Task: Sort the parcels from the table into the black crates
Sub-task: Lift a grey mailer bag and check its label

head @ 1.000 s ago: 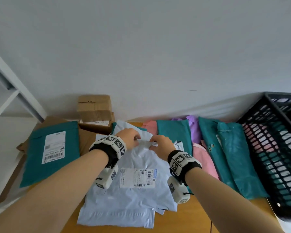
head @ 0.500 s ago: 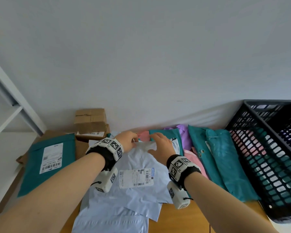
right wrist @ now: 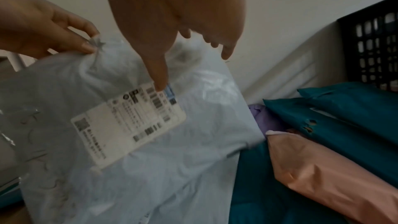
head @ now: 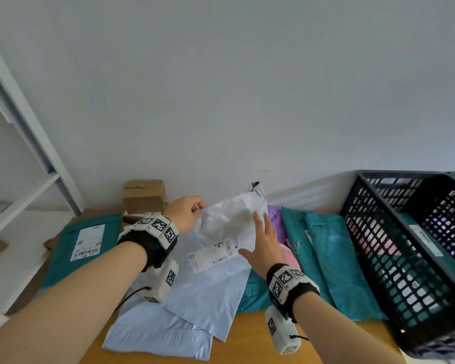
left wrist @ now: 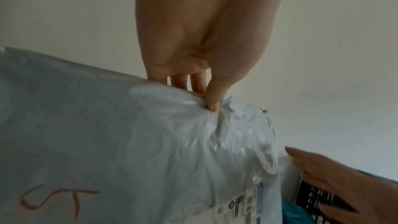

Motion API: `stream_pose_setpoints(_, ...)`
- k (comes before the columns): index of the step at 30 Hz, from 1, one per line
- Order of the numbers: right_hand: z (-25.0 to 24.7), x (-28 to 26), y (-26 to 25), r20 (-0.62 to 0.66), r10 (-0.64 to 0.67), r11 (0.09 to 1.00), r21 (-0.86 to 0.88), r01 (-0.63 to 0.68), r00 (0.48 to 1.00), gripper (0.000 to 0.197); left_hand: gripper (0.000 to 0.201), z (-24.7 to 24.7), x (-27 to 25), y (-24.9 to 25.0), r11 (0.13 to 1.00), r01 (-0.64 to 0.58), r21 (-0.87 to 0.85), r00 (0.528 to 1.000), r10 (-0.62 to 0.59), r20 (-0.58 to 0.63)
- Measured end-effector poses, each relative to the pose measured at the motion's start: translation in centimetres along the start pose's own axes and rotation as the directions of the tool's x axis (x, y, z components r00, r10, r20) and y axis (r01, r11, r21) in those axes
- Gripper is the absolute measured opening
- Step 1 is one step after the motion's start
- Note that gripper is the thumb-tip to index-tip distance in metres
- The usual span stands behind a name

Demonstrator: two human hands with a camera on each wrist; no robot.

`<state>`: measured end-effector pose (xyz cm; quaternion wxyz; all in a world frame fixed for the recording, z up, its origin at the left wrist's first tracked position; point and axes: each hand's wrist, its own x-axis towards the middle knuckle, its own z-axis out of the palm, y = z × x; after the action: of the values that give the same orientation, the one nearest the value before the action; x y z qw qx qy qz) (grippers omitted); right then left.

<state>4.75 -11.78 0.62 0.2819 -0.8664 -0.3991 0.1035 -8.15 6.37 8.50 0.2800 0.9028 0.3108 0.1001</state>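
A pale grey-blue mailer bag with a white shipping label is lifted at its top end, above the table. My left hand pinches the crumpled top edge between thumb and fingers. My right hand is spread with straight fingers just in front of the bag's right side, the thumb near the label. A black crate stands at the right, with pink and teal parcels inside.
Teal mailers, a pink one and a purple one lie between the bag and the crate. Another pale mailer lies on the wooden table. A labelled teal mailer and cardboard boxes sit left; white shelving is far left.
The left hand has raised the bag's top end off the pile and tilted it right. The right hand has let go of the edge and spread its fingers beside the bag.
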Motion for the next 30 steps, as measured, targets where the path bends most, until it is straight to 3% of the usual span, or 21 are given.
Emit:
stream_pose_setpoints(4,-0.5,-1.2,1.1,0.064,0.107,0.989,0.093,-0.113,0.992,0.103,0.007,-1.5,-1.6,2.1,0.994,-0.038,-0.105,0.99,0.023,-0.137)
stream_pose_setpoints(8,-1.1,-1.8,1.3,0.083,0.166,0.97,0.167,-0.178,0.983,0.105,0.022,-3.6,-2.7,3.4,0.963,-0.093,-0.254,0.966,0.025,-0.258)
stream_pose_setpoints(10,-2.2,-2.1,0.9,0.131,0.192,0.954,0.208,-0.217,0.973,0.103,0.02,-4.6,-3.2,3.8,0.944,-0.106,-0.313,0.949,0.003,-0.314)
stream_pose_setpoints(14,-2.4,-1.0,0.3,0.195,0.29,0.796,0.494,-0.349,0.937,0.114,0.016,-6.4,-3.8,4.1,0.891,-0.167,-0.422,0.919,-0.015,-0.394)
stream_pose_setpoints(18,-0.9,0.0,-0.3,0.128,0.263,0.649,0.71,-0.273,0.956,0.1,0.011,-7.8,-4.4,3.4,0.867,-0.209,-0.453,0.92,0.017,-0.391)
stream_pose_setpoints(22,-1.5,0.3,-1.6,0.066,0.249,0.591,0.78,-0.205,0.966,0.075,0.016,-8.9,-5.2,2.4,0.844,-0.232,-0.483,0.921,0.03,-0.39)
stream_pose_setpoints(28,-1.5,0.9,-2.6,0.03,0.3,0.547,0.814,-0.197,0.954,0.061,0.006,-10.1,-5.4,0.4,0.827,-0.193,-0.528,0.918,-0.038,-0.395)
stream_pose_setpoints(30,-1.6,1.0,-3.1,-0.014,0.281,0.569,0.807,-0.155,0.96,0.056,0.008,-10.2,-5.2,-0.5,0.821,-0.178,-0.542,0.912,-0.069,-0.405)
